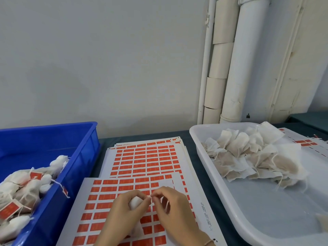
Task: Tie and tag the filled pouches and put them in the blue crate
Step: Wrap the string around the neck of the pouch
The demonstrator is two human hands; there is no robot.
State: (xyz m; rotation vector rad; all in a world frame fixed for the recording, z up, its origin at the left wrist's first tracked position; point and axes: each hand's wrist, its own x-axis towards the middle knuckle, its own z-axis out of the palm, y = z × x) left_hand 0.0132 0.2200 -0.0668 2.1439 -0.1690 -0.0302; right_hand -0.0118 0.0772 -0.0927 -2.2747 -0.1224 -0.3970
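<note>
You are holding a small white cloth pouch [135,203] near you, low over the nearest white sheet of red rectangular labels [110,189]. Your left hand [127,208] is curling round the pouch, fingers wrapped about its upper part while its lower end is hanging below your palm. Your right hand [172,208] is pinching thumb and forefinger together right at the pouch's neck, touching the left fingertips. Whether it is gripping the string or the cloth is too fine to tell.

The pouch is looking light, soft and floppy, so it will probably sag and shift its filling. Judging from that, taking hold at the gathered neck will likely serve better than gripping the belly. The thin cloth may tear if you are pulling hard.

The tied, red-tagged pouches [26,189] are lying in the blue plastic crate [85,157] at the left. The untied filled pouches [248,157] are waiting in the white plastic tray [193,135] at the right.
</note>
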